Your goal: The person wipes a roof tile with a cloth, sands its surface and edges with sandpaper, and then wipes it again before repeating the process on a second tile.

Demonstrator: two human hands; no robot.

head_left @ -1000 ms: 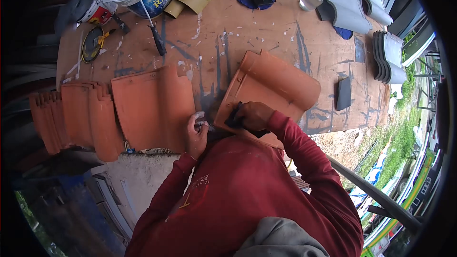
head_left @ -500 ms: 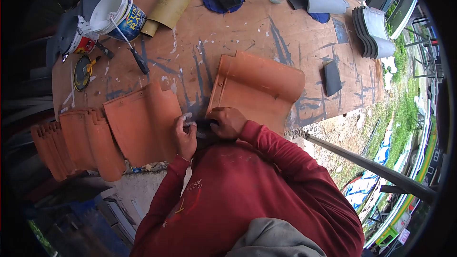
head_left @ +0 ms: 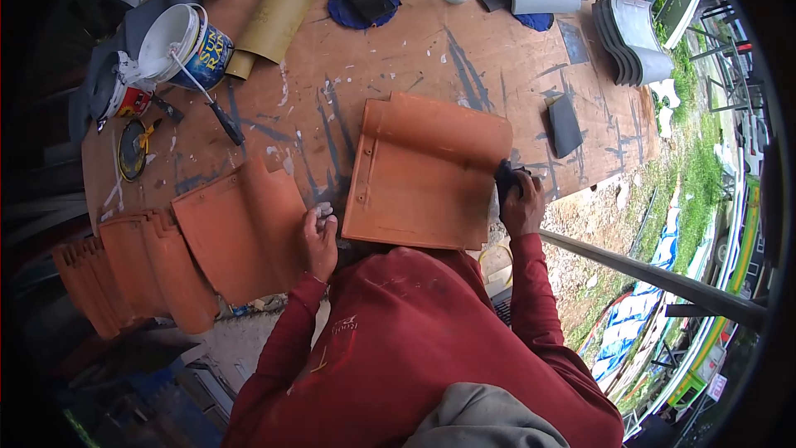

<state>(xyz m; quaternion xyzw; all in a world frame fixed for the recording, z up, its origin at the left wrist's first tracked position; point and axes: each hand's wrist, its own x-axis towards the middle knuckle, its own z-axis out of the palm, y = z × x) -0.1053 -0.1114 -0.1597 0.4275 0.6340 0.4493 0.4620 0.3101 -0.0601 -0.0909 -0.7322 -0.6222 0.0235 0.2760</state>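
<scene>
Tile [head_left: 427, 178] left of your right hand [head_left: 524, 206], shifted seemingly to edge work, clamped on dark pad [head_left: 503, 176]; left hand [head_left: 322, 241]: grip unclear.

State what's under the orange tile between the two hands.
The brown table shows beyond the far edge of the orange tile; whatever lies directly beneath is covered and can't be seen.

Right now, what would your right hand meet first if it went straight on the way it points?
Probably the middle orange tile, at its rounded end; the right hand holds a dark item beside it. Depth is unclear.
</scene>
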